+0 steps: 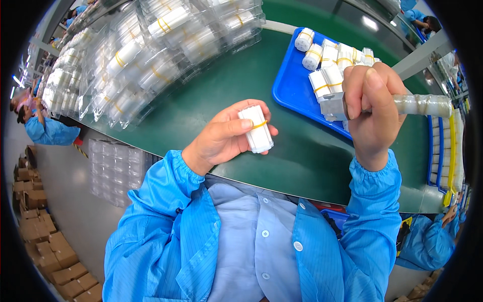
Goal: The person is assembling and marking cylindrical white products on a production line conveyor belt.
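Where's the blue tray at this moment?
In the head view, the blue tray sits right of centre on the green table, holding white bundles and partly hidden by the right hand.

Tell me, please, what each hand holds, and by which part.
The left hand holds a white bundle around its middle; the right hand grips a wrapped tool toward its left end.

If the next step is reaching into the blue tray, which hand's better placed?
Right, probably: the right hand is nearer the blue tray, though occupied by a pale-handled tool. The left hand is farther away and also occupied, holding a yellow-banded white bundle.
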The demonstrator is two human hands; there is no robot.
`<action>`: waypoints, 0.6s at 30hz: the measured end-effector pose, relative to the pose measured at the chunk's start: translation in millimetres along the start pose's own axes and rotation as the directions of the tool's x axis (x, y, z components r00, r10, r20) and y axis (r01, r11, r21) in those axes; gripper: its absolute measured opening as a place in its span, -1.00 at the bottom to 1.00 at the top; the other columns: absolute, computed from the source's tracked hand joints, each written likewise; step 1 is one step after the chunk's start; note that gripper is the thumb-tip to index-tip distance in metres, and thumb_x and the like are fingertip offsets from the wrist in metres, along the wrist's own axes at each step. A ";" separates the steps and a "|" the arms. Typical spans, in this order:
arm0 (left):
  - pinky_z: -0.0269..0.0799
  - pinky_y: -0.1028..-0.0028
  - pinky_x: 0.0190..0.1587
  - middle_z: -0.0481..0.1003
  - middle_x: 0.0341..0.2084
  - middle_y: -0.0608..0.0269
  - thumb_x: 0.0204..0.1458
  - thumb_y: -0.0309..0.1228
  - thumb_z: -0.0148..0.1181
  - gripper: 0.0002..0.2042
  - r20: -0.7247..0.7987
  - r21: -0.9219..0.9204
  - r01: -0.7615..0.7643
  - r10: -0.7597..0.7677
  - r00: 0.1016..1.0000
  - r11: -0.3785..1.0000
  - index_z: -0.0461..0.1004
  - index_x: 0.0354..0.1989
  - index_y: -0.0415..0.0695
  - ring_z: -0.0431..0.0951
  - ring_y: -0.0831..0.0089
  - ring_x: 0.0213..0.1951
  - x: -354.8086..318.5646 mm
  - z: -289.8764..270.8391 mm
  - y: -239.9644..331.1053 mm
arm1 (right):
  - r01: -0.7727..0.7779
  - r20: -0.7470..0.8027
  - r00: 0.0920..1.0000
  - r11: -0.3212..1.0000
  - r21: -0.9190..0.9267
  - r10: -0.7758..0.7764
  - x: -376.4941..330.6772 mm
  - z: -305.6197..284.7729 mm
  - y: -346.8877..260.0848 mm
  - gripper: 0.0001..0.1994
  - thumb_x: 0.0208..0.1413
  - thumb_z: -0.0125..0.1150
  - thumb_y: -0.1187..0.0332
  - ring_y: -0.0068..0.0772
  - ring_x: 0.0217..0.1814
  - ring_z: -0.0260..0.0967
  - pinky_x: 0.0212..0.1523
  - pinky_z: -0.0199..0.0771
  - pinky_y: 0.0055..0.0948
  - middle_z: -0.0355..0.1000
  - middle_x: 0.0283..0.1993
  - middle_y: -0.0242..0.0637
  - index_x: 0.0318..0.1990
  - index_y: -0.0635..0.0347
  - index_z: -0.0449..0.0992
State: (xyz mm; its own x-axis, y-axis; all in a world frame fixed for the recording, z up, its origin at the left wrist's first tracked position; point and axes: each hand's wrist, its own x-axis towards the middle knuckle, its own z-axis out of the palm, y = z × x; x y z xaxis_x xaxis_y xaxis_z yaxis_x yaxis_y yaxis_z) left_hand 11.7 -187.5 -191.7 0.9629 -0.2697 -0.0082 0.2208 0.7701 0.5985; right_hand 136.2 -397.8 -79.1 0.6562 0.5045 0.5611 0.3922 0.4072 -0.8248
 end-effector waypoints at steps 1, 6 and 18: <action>0.56 0.05 -0.06 0.36 -0.02 0.01 0.03 -0.31 0.26 -0.43 0.002 0.011 -0.011 0.011 1.000 1.000 0.22 0.19 -0.23 0.43 0.11 0.10 -0.2 1.3 -0.4 | -0.012 -0.001 1.000 1.000 0.002 0.012 -0.4 0.0 0.2 -0.69 0.18 0.08 0.33 -0.64 -0.68 0.10 -0.64 0.11 -0.57 0.27 -0.70 -0.36 -0.61 0.15 0.26; 0.54 -0.04 -0.03 0.35 -0.04 -0.05 0.08 -0.28 0.24 -0.38 0.034 0.002 -0.021 0.021 0.999 1.000 0.16 0.26 -0.26 0.39 0.03 0.13 -1.8 6.5 -0.8 | -0.038 0.006 0.999 0.999 -0.011 0.038 -1.9 0.0 1.6 -0.68 0.17 0.10 0.34 -0.65 -0.68 0.10 -0.64 0.11 -0.57 0.27 -0.70 -0.38 -0.62 0.14 0.27; 0.39 -0.02 0.12 0.34 0.06 -0.12 0.14 -0.31 0.16 -0.43 0.102 0.052 -0.170 0.164 0.981 0.984 0.14 0.27 -0.30 0.40 0.03 0.14 -21.8 9.2 35.3 | -0.026 -0.018 1.000 0.998 -0.057 0.025 -5.1 4.7 2.4 -0.71 0.20 0.03 0.35 -0.64 -0.64 0.09 -0.60 0.08 -0.58 0.25 -0.69 -0.38 -0.58 0.15 0.27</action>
State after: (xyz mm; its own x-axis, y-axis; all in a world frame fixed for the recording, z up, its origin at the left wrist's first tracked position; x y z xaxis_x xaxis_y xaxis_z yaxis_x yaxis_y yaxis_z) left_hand -3.0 -159.7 -163.0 0.9653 -0.1972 0.1713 0.0459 0.7736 0.6319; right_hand 130.8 -395.9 -83.7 0.6771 0.5011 0.5389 0.4111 0.3499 -0.8418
